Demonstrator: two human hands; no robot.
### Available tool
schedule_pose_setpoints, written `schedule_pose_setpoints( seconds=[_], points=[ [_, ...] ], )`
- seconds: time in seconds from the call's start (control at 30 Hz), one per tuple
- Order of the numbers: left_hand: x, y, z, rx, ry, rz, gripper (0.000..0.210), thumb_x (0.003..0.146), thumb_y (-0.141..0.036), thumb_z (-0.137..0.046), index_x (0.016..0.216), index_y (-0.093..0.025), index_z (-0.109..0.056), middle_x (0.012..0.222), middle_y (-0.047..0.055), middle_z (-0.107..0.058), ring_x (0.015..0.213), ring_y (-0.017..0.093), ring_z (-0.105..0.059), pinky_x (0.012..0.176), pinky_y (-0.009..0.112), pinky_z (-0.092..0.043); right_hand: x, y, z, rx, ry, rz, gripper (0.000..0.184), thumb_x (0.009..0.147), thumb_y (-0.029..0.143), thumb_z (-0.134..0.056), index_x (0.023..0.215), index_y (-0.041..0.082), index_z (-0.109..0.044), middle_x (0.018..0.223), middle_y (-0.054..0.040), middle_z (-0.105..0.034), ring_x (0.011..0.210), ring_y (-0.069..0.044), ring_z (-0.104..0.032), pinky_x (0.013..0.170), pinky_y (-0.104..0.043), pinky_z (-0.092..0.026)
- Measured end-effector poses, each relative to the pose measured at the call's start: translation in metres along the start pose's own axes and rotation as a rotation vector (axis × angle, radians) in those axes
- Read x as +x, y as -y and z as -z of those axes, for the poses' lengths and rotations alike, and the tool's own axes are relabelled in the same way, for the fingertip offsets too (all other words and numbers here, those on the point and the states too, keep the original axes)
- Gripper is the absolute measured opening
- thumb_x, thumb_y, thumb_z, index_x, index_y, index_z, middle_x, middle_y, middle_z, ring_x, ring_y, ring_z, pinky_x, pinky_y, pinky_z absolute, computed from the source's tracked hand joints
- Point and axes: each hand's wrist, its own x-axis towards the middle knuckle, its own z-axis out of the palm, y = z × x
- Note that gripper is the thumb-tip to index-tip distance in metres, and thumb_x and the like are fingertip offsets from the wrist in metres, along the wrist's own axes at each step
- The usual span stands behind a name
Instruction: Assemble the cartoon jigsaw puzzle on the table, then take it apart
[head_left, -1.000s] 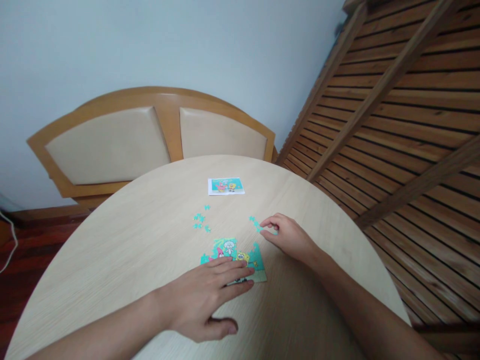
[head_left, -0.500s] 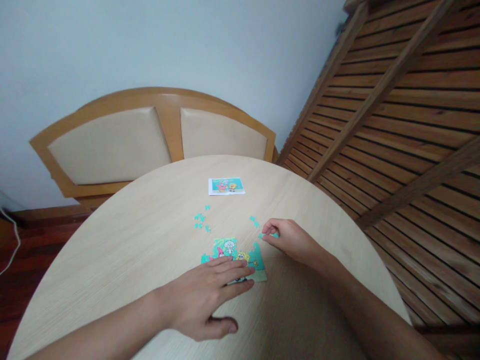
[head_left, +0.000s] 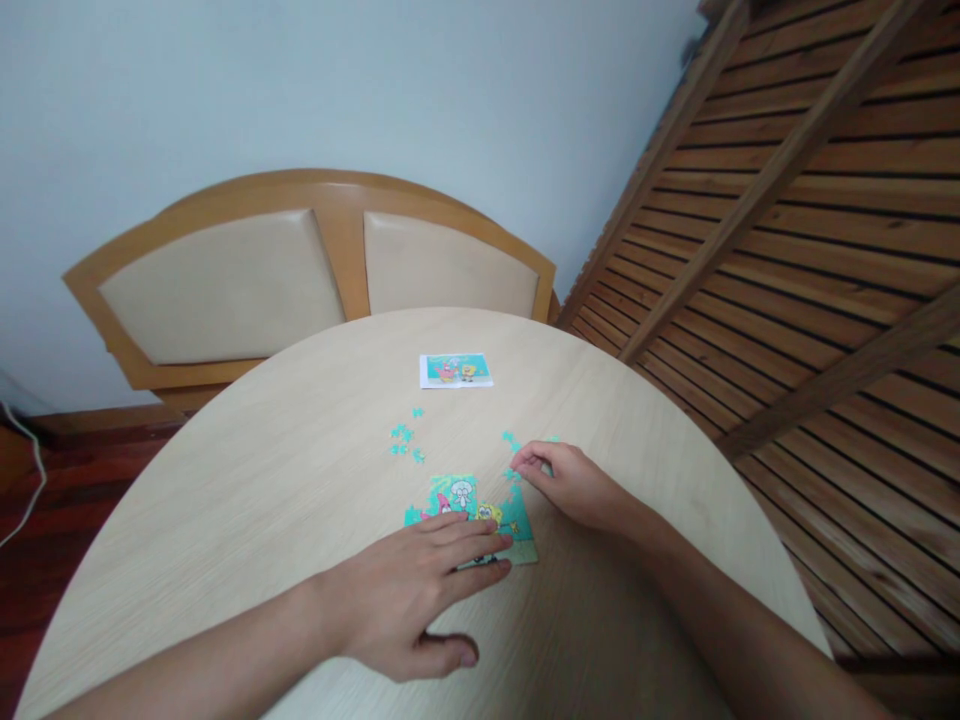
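Observation:
A partly joined jigsaw puzzle [head_left: 523, 530] with pink, yellow and pale cartoon figures lies near the middle of the table. My left hand [head_left: 420, 590] rests flat over its lower left part, fingers spread and the thumb apart, hiding some of the picture. Above the puzzle's upper right corner, my right hand [head_left: 559, 480] has thumb and fingers pinched together. A turquoise puzzle piece [head_left: 512, 475] shows right at those fingertips and moves along with them; the grip itself is partly hidden. Close by, loose pieces [head_left: 510, 440] lie past the fingers, and another piece [head_left: 554, 439] peeks out behind the hand.
Several more loose pieces [head_left: 401, 434] are scattered left of centre on the round wooden table [head_left: 262, 480]. A sheet with the printed picture [head_left: 456, 370] lies farther back. Behind the table stands a padded headboard [head_left: 225, 285], with wooden slats [head_left: 787, 250] leaning at the right.
My right hand has shifted left toward the puzzle, the turquoise piece moving with its fingertips. A piece behind the hand has come into view. My left hand stays in place.

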Motion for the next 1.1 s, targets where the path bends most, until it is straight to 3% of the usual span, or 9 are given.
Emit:
schedule_pose_setpoints(
  seconds=[0.47, 0.73, 1.1],
  points=[
    [-0.0013, 0.0009, -0.0033, -0.032, -0.029, -0.001, 0.068, 0.089, -0.045, -0.062, 0.148, -0.017, -0.041, 0.154, 0.016, -0.044, 0.141, 0.034, -0.043, 0.118, 0.05, -0.033, -0.0011, 0.002, 0.0002, -0.125, -0.017, 0.067, 0.019, 0.093, 0.029, -0.057, 0.089, 0.023, -0.075, 0.093, -0.0032, -0.078, 0.086, -0.02, -0.069, 0.083, -0.034, -0.048],
    [0.0005, 0.0004, 0.001, -0.006, 0.025, 0.01, 0.07, 0.088, -0.044, -0.063, 0.148, -0.015, -0.042, 0.153, 0.017, -0.044, 0.14, 0.035, -0.043, 0.118, 0.05, -0.034, -0.0004, 0.0001, 0.0011, -0.187, -0.011, 0.144, 0.019, 0.094, 0.027, -0.058, 0.092, 0.024, -0.076, 0.098, -0.0039, -0.075, 0.089, -0.019, -0.067, 0.087, -0.036, -0.046],
    [0.0004, 0.0008, -0.0015, -0.017, -0.009, -0.005, 0.067, 0.089, -0.045, -0.06, 0.147, -0.015, -0.043, 0.153, 0.017, -0.045, 0.141, 0.033, -0.043, 0.119, 0.049, -0.033, -0.003, -0.0033, 0.0022, -0.239, -0.015, 0.066, 0.012, 0.087, 0.026, -0.064, 0.094, 0.023, -0.073, 0.103, -0.0054, -0.073, 0.093, -0.022, -0.066, 0.092, -0.042, -0.041]
  ],
)
